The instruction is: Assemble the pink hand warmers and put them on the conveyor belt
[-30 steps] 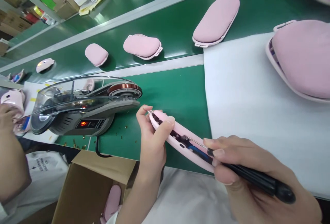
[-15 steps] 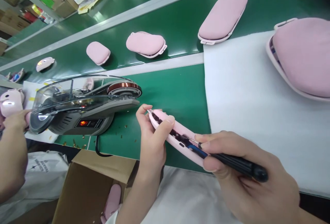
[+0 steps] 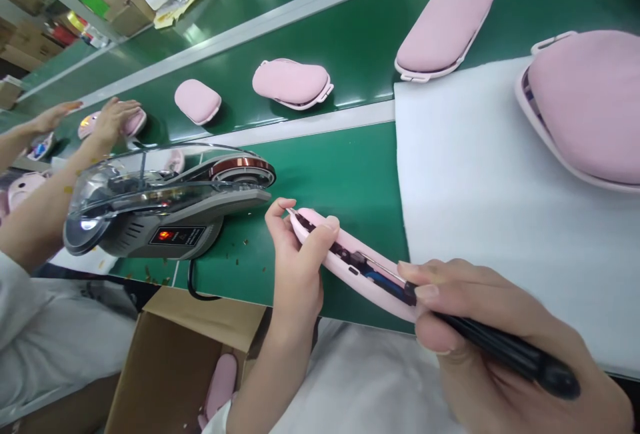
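My left hand [image 3: 296, 257] grips the far end of a narrow pink casing [image 3: 370, 294], thumb on its near side. The casing lies tilted on edge, with a long gap showing dark parts and a blue piece inside. In my right hand [image 3: 520, 327] is a black-handled screwdriver [image 3: 493, 337]. Its thin metal shaft reaches into the gap; I cannot make out the tip. My right fingertips are close to the casing's near end.
Pink padded units [image 3: 293, 82] sit along the green conveyor [image 3: 360, 74]. A grey tape dispenser [image 3: 165, 214] with a lit switch stands left. White foam [image 3: 490, 234] lies right, under a large pink unit [image 3: 590, 104]. A cardboard box [image 3: 160, 354] is below. A co-worker's hand [image 3: 114, 119] touches a unit.
My right hand and the screwdriver have drawn back toward the lower right, showing more shaft. The belt's units have shifted slightly right. The co-worker's arms now reach over the belt.
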Available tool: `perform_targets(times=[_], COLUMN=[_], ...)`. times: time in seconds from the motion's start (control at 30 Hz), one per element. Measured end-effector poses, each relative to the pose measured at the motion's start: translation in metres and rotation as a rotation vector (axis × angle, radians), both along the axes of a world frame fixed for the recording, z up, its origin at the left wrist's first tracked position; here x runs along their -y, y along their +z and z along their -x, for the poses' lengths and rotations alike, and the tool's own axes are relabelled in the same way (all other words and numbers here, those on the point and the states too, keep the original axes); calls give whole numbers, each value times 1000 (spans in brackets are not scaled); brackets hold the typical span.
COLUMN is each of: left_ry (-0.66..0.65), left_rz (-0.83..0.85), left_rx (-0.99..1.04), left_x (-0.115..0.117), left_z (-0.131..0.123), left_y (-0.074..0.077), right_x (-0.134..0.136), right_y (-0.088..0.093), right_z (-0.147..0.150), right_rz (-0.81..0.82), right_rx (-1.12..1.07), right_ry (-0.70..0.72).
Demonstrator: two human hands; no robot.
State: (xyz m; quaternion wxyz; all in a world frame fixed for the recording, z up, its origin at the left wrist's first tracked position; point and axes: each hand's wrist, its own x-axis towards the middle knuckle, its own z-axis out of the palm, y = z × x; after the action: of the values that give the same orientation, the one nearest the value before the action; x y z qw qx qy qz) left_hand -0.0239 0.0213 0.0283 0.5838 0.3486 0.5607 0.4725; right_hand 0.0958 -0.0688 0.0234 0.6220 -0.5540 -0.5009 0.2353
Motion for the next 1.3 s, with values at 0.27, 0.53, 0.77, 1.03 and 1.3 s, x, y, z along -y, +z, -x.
perform_targets(times=[0.27, 0.53, 0.77, 1.03, 1.3], left_ry=[-24, 15, 18, 22, 21], left_rz=[-13, -5, -12, -6, -2], left_rx=[4, -5, -4, -1, 1], left_x=[1, 1, 1, 1, 2], left_z=[2, 0, -1, -1, 1], left_y=[-1, -3, -2, -2, -3], right_x=[-8, -6, -6, -5, -7], right_y=[8, 7, 6, 6, 9], right_z=[-7, -13, -14, -15, -17], right_rz=[27, 40, 61, 71, 79], right_rx=[7, 52, 78, 124, 131], right_ry=[59, 115, 104, 143, 181])
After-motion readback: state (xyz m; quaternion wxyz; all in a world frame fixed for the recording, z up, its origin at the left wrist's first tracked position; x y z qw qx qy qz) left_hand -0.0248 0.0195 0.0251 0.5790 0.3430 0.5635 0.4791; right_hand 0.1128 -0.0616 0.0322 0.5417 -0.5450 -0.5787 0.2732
